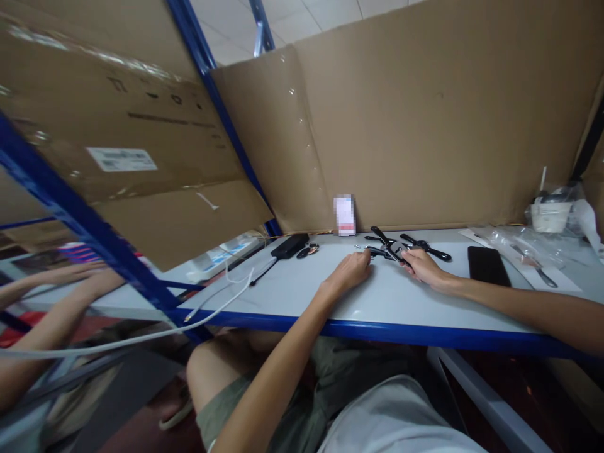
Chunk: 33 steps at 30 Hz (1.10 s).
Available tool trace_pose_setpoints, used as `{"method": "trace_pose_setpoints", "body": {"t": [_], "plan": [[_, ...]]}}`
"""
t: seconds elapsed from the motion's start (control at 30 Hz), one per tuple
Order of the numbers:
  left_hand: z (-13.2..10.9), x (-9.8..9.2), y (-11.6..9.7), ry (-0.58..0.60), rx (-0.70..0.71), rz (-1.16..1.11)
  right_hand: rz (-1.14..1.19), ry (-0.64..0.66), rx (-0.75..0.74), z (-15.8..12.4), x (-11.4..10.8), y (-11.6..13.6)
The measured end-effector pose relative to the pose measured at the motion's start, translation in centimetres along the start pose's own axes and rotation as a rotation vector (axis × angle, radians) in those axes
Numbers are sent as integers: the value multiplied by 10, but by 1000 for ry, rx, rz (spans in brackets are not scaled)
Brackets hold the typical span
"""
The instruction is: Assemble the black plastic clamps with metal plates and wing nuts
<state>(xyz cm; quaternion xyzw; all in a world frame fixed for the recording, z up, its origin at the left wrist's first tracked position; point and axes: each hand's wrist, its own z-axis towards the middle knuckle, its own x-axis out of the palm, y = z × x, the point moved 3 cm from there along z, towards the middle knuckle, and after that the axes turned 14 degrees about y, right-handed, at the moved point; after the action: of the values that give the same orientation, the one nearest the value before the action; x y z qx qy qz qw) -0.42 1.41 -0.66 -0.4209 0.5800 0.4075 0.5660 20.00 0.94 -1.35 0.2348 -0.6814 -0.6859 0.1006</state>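
My right hand (423, 269) is closed on a spokeshave (383, 235), a black two-handled tool with a metal middle, held tilted just above the tabletop. Close by on the left, my left hand (355, 269) has its fingers curled together against a black handle (376, 251); whether that handle belongs to the same tool is unclear. What sits inside these fingers is hidden. Small shiny metal pieces (361, 247) lie just beyond my left hand. Another black spokeshave (426, 246) rests on the table behind my right hand.
A phone with a lit screen (345, 215) leans on the cardboard wall (425, 126). A black phone (487, 265), plastic bags (523, 244) and a white cup (551, 216) are to the right. Left are a black adapter (289, 246), white cable (221, 308), blue post (94, 214) and another person's arms (70, 308).
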Motion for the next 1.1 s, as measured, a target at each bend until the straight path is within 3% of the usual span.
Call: {"method": "trace_pose_setpoints", "body": {"t": [0.33,0.8,1.0,1.1], "plan": [[-1,-5,-6,-57,51,-91,-15,33,-46,7,-3,-8],[1,-1,2,-112,148,-115,-19,42,-48,7,-4,-10],[0,-9,-10,-193,273,-364,-16,28,-46,8,-2,-9],[2,-6,-17,-150,231,-286,-12,45,-61,9,-1,-9]]}}
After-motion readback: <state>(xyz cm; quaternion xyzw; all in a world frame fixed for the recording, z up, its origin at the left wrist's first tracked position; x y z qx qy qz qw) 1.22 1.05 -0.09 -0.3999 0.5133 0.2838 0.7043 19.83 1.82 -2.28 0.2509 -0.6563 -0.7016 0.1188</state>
